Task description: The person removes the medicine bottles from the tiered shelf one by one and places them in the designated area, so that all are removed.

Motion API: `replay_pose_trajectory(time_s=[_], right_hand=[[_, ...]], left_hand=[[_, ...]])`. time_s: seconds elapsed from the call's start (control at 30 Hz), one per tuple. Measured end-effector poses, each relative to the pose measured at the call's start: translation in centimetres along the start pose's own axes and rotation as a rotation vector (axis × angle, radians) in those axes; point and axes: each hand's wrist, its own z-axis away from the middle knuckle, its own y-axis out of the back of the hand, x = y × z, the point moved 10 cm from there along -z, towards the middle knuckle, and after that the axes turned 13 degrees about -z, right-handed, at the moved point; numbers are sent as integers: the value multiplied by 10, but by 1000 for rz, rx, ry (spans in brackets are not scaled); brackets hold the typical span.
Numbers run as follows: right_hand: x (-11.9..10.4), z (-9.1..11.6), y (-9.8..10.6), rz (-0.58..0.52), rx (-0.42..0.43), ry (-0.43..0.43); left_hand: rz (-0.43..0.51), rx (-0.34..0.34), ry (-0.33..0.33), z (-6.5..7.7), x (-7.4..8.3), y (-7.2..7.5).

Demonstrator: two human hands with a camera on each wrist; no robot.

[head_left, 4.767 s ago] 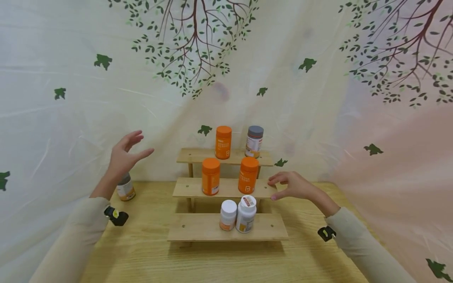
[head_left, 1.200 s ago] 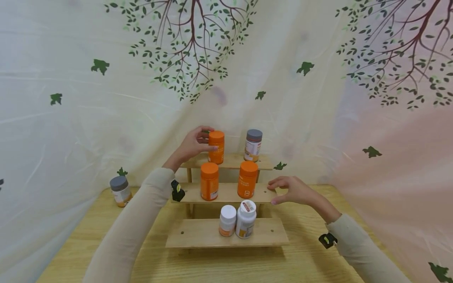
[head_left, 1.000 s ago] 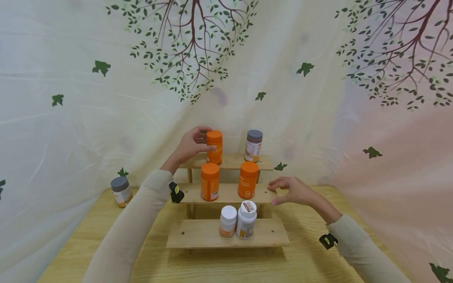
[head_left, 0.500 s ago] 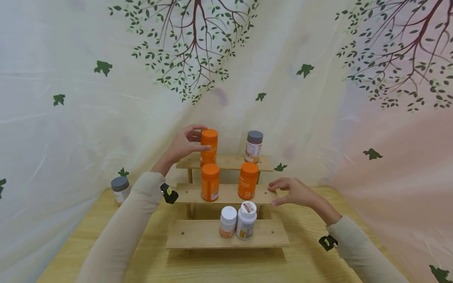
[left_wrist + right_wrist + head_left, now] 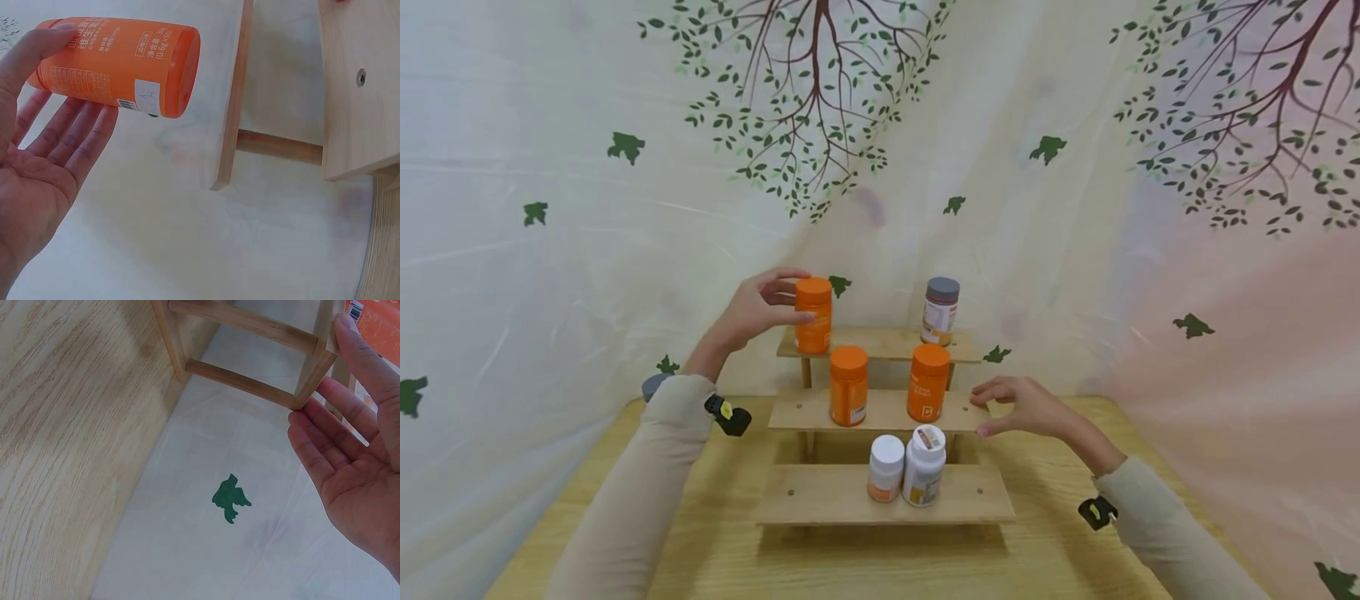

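My left hand point(image 5: 747, 312) grips an orange supplement bottle point(image 5: 817, 332) upright at the left end of the top tier of a three-tier wooden display stand point(image 5: 814, 497). Seen from the left wrist, the thumb lies on one side of the bottle point(image 5: 125, 65) and the fingers on the other; its base is apart from the board edge. My right hand point(image 5: 1033, 407) holds the right end of the middle tier, with thumb and fingers on opposite edges of the board; the right wrist view shows the same hand point(image 5: 365, 475) at the wooden frame point(image 5: 250, 326).
A grey-capped bottle point(image 5: 940, 312) stands on the top tier's right. Two orange bottles point(image 5: 848, 387) point(image 5: 928, 385) occupy the middle tier, and two white bottles point(image 5: 886, 468) point(image 5: 923, 467) the bottom one. Another grey cap point(image 5: 653, 386) shows behind my left sleeve. A printed curtain point(image 5: 880, 167) hangs behind.
My left hand came in from the left, took hold of the orange bottle on the top tier and has moved it leftward. The right hand stays at the middle tier's end.
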Motion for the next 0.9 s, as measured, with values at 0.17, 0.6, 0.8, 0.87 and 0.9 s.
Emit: replay_pose_trajectory(time_s=[0.17,0.6,0.8,0.87,0.9], right_hand=[[1,-3,0,2,-6,-10],[3,-1,-1,-7,11,-37],[2,-1,0,-14,-4,-34],[3,-1,0,-13,-4,-34],[3,-1,0,-16,-4,-33]], left_hand=[[-7,20,24,11,-5,14],[-19,50,72,49,-11,49],[-89,64,55,66,-17,63],[-110,67,50,70,-20,66],[-121,68,50,73,-22,68]])
